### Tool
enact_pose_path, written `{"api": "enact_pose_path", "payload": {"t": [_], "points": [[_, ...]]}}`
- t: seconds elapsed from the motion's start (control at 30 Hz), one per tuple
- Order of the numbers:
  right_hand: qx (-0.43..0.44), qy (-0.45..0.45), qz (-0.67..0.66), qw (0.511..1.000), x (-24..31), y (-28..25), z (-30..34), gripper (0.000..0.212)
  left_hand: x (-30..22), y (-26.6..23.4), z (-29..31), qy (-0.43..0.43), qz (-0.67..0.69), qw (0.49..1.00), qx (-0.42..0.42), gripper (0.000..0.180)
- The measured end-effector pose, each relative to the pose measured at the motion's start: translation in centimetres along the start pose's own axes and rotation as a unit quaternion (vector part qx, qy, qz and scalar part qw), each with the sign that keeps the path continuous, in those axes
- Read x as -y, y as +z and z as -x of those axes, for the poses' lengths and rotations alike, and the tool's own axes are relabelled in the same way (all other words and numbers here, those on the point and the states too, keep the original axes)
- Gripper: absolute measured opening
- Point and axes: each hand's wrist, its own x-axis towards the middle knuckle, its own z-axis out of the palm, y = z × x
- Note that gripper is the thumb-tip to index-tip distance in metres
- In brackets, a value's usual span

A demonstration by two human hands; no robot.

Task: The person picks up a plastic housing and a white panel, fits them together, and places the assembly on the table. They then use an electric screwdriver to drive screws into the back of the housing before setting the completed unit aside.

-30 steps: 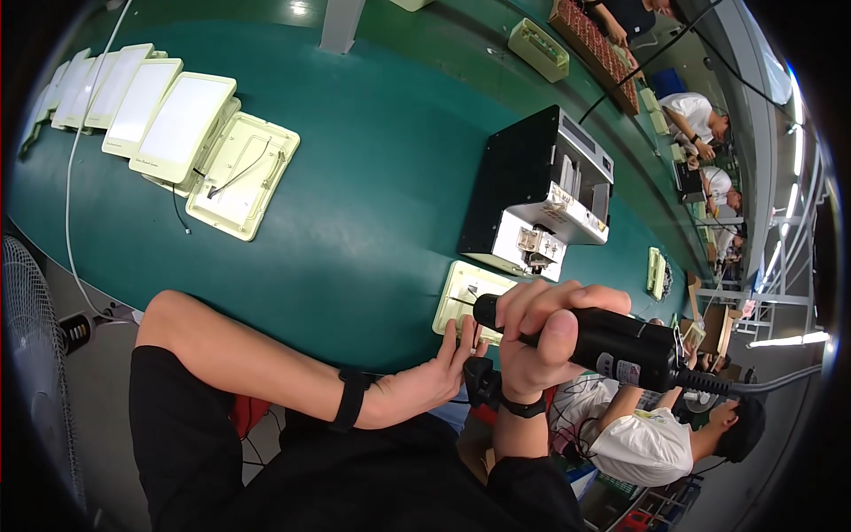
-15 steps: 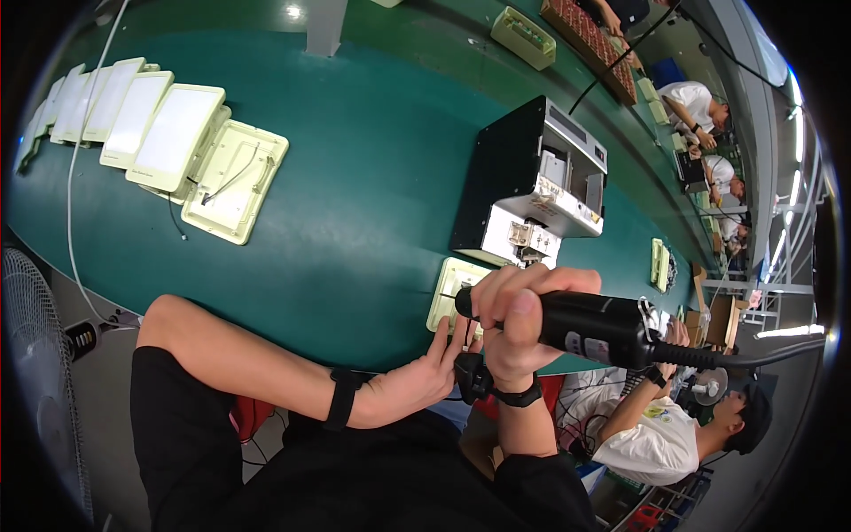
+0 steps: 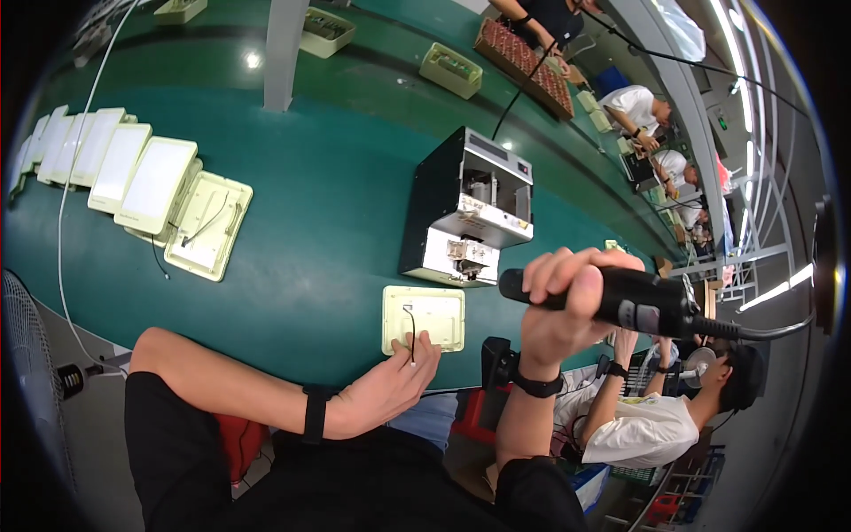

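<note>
A pale cream rectangular panel (image 3: 424, 318) lies flat on the green worktable (image 3: 310, 230), at its near edge, just in front of a black and silver box-shaped machine (image 3: 468, 210). A thin black wire (image 3: 411, 332) runs across the panel's face from near its middle down to its near edge. The left hand (image 3: 383, 392) rests at that near edge, fingers loosely curled, their tips touching the panel's rim where the wire ends; whether they pinch the wire cannot be told. A black band sits on the left wrist. The right hand (image 3: 560, 306) is raised above the table edge to the right of the panel, closed in a full fist around a black cylindrical power screwdriver (image 3: 612, 298) that lies roughly level, its dark cable trailing off to the right. A black watch circles the right wrist. Farther left on the table, an open cream tray-like housing (image 3: 209, 227) with a wire inside lies beside a row of white panels (image 3: 106, 164) overlapping one another toward the far left. Beyond the machine, small greenish trays (image 3: 452, 70) stand on the far side of the table. A person in a white shirt (image 3: 634, 426) sits low to the right, and other workers sit along the line in the distance at upper right. A fan (image 3: 27, 372) shows at the lower left edge.
</note>
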Motion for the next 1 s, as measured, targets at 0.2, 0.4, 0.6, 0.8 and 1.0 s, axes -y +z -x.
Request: {"api": "enact_pose_path", "payload": {"t": [0.2,0.4,0.6,0.8,1.0], "points": [[-0.045,0.037,0.049,0.997,-1.7,0.8,0.2,0.023,2.2,-1.5,-2.0,-0.012,0.174,0.985,0.004,0.042],[-0.053,0.092,0.043,0.993,-1.1,0.4,0.7,0.023,4.8,-1.4,-2.0,-0.04,0.107,0.993,0.027,0.03],[-0.016,0.096,-0.061,0.993,3.5,-2.3,3.8,0.026,6.3,-0.6,-2.0,-0.04,0.152,0.988,0.005,0.025],[-0.002,0.123,0.006,0.992,4.4,-3.2,9.0,0.032,9.1,-0.9,-3.3,0.025,0.196,0.976,0.095,0.029],[-0.001,0.129,0.045,0.991,3.4,-3.5,10.1,0.035,10.5,-0.1,-3.3,0.044,0.28,0.954,0.099,0.039]]}}
